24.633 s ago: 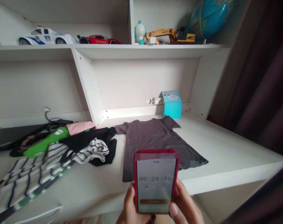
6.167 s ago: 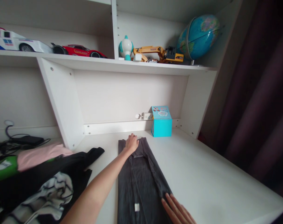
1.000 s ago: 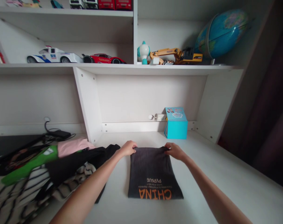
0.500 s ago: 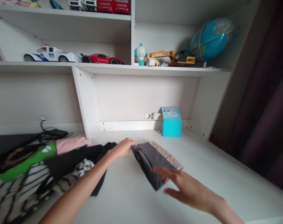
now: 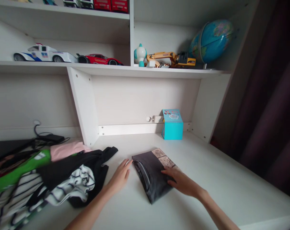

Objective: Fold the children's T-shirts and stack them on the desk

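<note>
A folded dark grey shirt (image 5: 156,172) lies flat on the white desk, its neckline toward the left and a beige printed panel along its far right side. My left hand (image 5: 120,176) is beside its upper left corner, fingers stretched and loosely together, with nothing held. Whether the fingertips touch the cloth I cannot tell. On the shirt's right part rests my right hand (image 5: 183,182), palm down with its fingers extended; it hides some of the right edge.
At left is a loose heap of clothes: a black garment (image 5: 92,159), striped cloth (image 5: 75,185), green cloth (image 5: 43,156) and pink cloth (image 5: 67,150). A turquoise desk calendar (image 5: 173,130) stands at the back. Above are shelves with toy vehicles and a globe (image 5: 213,41).
My left hand has let go of the shirt's corner and drawn back toward me. The shirt now lies flatter. My right hand has settled on its right side.
</note>
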The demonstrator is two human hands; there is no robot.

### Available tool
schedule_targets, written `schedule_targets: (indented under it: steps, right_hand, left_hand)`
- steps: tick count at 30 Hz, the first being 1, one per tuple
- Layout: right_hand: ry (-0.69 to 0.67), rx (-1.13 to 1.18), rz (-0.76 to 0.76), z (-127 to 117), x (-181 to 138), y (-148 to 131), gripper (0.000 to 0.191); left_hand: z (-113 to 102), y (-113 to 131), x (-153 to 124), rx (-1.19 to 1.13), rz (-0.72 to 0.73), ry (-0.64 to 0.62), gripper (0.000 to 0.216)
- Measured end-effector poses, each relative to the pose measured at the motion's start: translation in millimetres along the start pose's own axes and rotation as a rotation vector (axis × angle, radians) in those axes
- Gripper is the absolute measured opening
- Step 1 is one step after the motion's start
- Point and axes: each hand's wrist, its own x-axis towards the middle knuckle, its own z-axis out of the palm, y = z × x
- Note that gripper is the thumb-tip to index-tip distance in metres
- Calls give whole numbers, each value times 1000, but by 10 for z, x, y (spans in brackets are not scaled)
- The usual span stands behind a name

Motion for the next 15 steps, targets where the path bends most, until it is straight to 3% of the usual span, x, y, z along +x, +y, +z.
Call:
schedule_targets:
  steps: [5,9,12,15]
  right_hand:
    - [164,-259,240,179,-217,-411,36]
    - [301,-202,218,195,-253,-510,44]
    - [168,-196,297,317,-205,-446,67]
    - [63,-186,378,478,-167,-313,78]
  left_hand:
    - [89,-127,-24,-19,-42,54,43]
    - [92,-111,-19,-4,-20,62,44]
    - [96,-115,-20,28,-12,64,42]
    - [99,-135,-28,56,-5,65,40]
